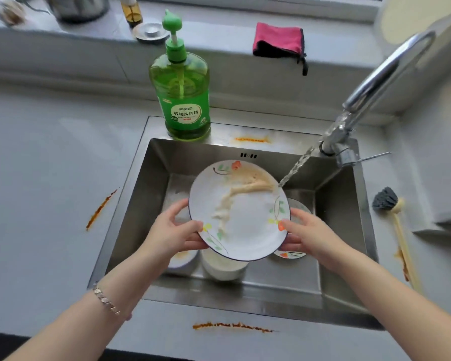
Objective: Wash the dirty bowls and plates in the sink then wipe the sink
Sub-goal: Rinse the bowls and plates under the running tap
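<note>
Head view: left hand [176, 231], right hand [306, 234] fingers gripping plate [242, 222] rim, tilted under water stream [294, 170].

The plate [242, 217] hangs across the middle of the sink [141, 194], left hand [173, 230] and right hand [310, 235] gripping its rim, so the centre is blocked. Bowls [223, 267] crowd the near floor beneath. There's room at the far left of the basin floor. The tap [375, 84] arches over the far right corner, water [294, 170] slanting in. The soap bottle [181, 100] stands on the far rim. The left table [50, 165] is open, and a brush [391, 212] lies right.
</note>
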Demonstrator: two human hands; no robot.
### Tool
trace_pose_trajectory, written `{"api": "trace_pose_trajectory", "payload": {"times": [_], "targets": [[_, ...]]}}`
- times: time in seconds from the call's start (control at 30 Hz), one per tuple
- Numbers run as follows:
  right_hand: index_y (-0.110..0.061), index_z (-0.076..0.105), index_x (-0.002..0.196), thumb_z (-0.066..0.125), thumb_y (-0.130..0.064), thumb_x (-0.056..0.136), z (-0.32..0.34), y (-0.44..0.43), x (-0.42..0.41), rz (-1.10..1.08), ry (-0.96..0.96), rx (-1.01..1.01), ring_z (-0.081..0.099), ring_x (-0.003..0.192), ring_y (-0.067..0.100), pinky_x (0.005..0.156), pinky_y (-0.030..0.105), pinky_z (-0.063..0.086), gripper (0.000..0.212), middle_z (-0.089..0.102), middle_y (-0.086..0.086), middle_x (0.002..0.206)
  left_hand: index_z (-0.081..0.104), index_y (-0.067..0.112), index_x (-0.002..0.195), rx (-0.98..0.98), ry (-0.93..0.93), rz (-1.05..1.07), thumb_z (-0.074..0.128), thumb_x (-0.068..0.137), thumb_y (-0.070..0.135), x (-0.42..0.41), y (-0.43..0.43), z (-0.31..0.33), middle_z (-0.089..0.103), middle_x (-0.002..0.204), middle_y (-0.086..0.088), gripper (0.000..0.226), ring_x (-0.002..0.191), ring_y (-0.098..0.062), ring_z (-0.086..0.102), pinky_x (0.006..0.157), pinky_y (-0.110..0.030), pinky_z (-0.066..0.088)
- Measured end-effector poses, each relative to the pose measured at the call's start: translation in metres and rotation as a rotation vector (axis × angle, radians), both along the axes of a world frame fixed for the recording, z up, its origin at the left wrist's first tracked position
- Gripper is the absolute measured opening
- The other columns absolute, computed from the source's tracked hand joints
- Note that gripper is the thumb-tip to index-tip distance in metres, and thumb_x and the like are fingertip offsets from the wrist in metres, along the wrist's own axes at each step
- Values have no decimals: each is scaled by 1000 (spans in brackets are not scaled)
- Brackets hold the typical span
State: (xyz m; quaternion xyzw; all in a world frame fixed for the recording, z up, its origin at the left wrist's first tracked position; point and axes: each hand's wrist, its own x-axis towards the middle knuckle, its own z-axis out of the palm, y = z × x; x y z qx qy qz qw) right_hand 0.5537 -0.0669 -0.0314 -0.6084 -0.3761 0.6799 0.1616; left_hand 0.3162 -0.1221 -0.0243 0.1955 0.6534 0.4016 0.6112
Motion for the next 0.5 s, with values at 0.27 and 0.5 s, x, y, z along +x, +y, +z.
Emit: {"api": "trace_pose_trajectory", "payload": {"times": [0.27,0.5], "targets": [[-31,56,109,45,2,92,12,-2,55,7,-100,354,69,68,15,67,33,59,39,72,7,88,53,33,111,-39,-225,49,36,100,12,73,11,-28,64,101,-6,29,83,-25,63,62,-36,59],[-24,53,118,49,-9,86,6,16,60,226,-272,365,66,91,25,89,42,52,36,69,8,105,42,31,123,-80,-96,168,25,101,40,89,17,-32,60,115,-1,29,91,-17,63,59,-34,55]]}}
